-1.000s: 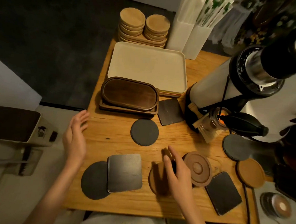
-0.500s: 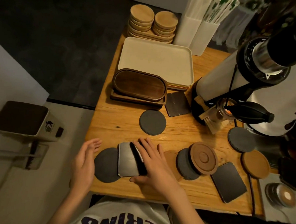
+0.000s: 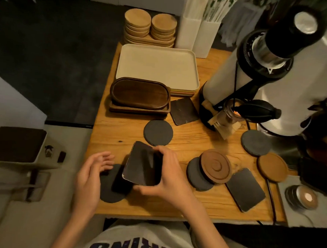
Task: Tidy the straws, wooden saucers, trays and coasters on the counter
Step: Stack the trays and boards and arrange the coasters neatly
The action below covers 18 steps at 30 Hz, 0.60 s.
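A pale, knotty wooden counter [image 3: 173, 204] carries the clutter, seen from above by the person standing at its near edge. A tall white grinder [image 3: 235, 78] with a black ringed dial lies along the right side; the dial's markings are too small to read. At the far middle sits a stack of smooth cream rectangular trays [image 3: 156, 66] with rounded corners. Against its near edge, a dark oval wooden tray [image 3: 139, 93] tops a short pile of brown trays. Behind, two white square holders [image 3: 188, 32] hold paper-wrapped straws [image 3: 216, 7], whose green print is illegible. To their left, two stacks of light round wooden saucers [image 3: 137, 22] rest on pale oblong boards.

The person's pale shirt [image 3: 143, 244] bears dark block letters, upside down and cut off, so not readable whole.

The right hand [image 3: 167, 179] grasps a dark square coaster [image 3: 143, 166] with rounded corners, tilted above the near-left counter, fingers curled over its far edge and thumb at its near edge. The left hand [image 3: 90, 177] is released, fingers loosely straight, just beside a matte round slate coaster [image 3: 108, 193] lying partly under the held one.

A second slate disc [image 3: 158, 132] lies mid-counter, near another dark square coaster [image 3: 184, 110] beside the oval tray. To the right, a brown wooden disc [image 3: 215, 166] with concentric grooves leans on a grey round coaster [image 3: 196, 176]. Just beside it lie a glossy square coaster [image 3: 245, 190] and a tan round coaster [image 3: 272, 166]. A grey disc [image 3: 256, 143] sits by the grinder's foot.
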Available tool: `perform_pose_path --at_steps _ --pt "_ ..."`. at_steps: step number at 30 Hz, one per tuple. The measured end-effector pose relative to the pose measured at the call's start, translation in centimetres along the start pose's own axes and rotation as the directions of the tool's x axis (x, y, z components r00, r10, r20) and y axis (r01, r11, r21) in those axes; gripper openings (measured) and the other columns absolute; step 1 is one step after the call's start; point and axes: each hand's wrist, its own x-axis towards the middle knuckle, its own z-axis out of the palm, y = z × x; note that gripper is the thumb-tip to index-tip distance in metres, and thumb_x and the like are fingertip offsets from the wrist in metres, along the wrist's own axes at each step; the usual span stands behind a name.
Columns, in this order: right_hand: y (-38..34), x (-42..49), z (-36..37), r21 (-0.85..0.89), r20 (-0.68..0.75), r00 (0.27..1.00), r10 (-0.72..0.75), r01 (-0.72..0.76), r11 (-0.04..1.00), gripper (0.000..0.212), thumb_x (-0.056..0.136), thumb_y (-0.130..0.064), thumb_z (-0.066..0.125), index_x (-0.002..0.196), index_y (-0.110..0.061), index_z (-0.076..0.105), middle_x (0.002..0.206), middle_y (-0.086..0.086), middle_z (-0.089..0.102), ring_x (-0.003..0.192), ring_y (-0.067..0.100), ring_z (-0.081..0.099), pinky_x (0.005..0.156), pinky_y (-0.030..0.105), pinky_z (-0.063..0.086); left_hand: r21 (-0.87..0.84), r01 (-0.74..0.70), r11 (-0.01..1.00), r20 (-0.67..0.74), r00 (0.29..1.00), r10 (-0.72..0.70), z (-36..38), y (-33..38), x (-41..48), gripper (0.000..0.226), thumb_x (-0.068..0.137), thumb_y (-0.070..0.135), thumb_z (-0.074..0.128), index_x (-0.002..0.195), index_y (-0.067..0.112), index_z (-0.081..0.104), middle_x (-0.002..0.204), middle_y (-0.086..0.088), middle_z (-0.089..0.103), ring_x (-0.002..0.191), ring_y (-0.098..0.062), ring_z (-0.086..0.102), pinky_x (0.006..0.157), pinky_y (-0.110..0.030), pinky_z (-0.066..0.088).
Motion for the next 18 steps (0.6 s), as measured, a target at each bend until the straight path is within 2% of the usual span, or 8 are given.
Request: perform_pose_path --at_steps 3,6,8,10,13,15,16,18 --pt "-0.2 -1.5 -2.1 0.079 -0.090 0.995 0.039 -0.032 0.996 0.095 0.061 -0.062 0.081 0.134 -0.040 0.024 0.127 -0.024 0.031 0.120 -0.001 0.034 0.101 0.021 0.039 -0.125 0.174 0.977 0.260 0.956 -0.137 2.8 1.7 -0.9 0.035 0.094 0.041 0.040 0.112 0.024 0.065 0.111 0.000 0.071 0.104 -0.011 0.066 0.082 -0.024 0.053" --pt "0.1 -3.2 -4.4 0.107 -0.109 0.993 0.053 -0.042 0.993 0.095 0.060 -0.062 0.082 0.132 -0.047 0.021 0.126 -0.034 0.028 0.124 -0.006 0.031 0.100 0.012 0.033 -0.211 0.415 0.885 0.487 0.829 -0.273 6.4 3.4 -2.7 0.044 0.086 0.049 0.042 0.109 0.027 0.073 0.111 -0.001 0.073 0.104 -0.012 0.067 0.074 -0.025 0.057" --pt "0.6 -4.3 -5.8 0.085 -0.092 0.994 0.058 -0.050 0.995 0.097 0.060 -0.060 0.083 0.134 -0.042 0.023 0.124 -0.031 0.029 0.122 -0.006 0.032 0.099 0.011 0.032 -0.241 0.547 0.802 0.566 0.750 -0.342 8.8 4.3 -3.7 0.047 0.085 0.052 0.043 0.106 0.024 0.075 0.108 -0.008 0.073 0.099 -0.018 0.070 0.070 -0.028 0.059" --pt "1.3 -5.5 -7.3 0.063 -0.086 0.993 0.075 -0.070 0.996 0.100 0.060 -0.059 0.084 0.137 -0.036 0.025 0.125 -0.029 0.028 0.122 -0.003 0.033 0.102 0.017 0.035 -0.274 0.624 0.732 0.609 0.702 -0.370 10.9 4.6 -4.3 0.056 0.083 0.053 0.046 0.114 0.014 0.070 0.106 -0.014 0.073 0.095 -0.022 0.071 0.066 -0.031 0.059" --pt "2.6 -7.2 -9.4 0.048 -0.074 0.992 0.101 -0.098 0.994 0.102 0.063 -0.056 0.085 0.142 -0.028 0.026 0.130 -0.024 0.027 0.128 0.000 0.030 0.112 0.038 0.034 -0.293 0.714 0.636 0.668 0.629 -0.398 14.2 4.7 -5.4 0.061 0.078 0.054 0.054 0.115 0.008 0.069 0.106 -0.018 0.071 0.092 -0.026 0.071 0.065 -0.034 0.059" --pt "3.8 -8.3 -10.8 0.051 -0.040 0.995 0.094 -0.092 0.994 0.107 0.066 -0.055 0.084 0.147 -0.029 0.020 0.142 -0.020 0.025 0.140 0.002 0.023 0.121 0.045 0.020 -0.302 0.749 0.590 0.691 0.598 -0.407 16.4 4.3 -6.2 0.061 0.076 0.055 0.057 0.113 0.008 0.071 0.110 -0.020 0.070 0.095 -0.029 0.069 0.072 -0.041 0.059" --pt "4.5 -8.8 -11.5 0.041 -0.027 0.996 0.082 -0.081 0.996 0.111 0.066 -0.056 0.083 0.149 -0.031 0.013 0.150 -0.018 0.021 0.145 0.003 0.017 0.124 0.042 0.009 -0.318 0.766 0.559 0.705 0.585 -0.400 17.1 4.1 -6.4 0.062 0.078 0.056 0.057 0.116 0.009 0.070 0.115 -0.021 0.068 0.100 -0.032 0.067 0.082 -0.048 0.057" --pt "6.2 -10.0 -12.9 0.012 -0.023 0.993 0.116 -0.116 0.993 0.115 0.067 -0.060 0.081 0.149 -0.037 0.003 0.158 -0.016 0.010 0.150 0.004 0.006 0.122 0.031 -0.004 -0.381 0.768 0.514 0.734 0.590 -0.337 18.5 3.7 -6.6 0.063 0.084 0.059 0.052 0.126 0.013 0.064 0.131 -0.022 0.058 0.114 -0.037 0.057 0.100 -0.060 0.039"
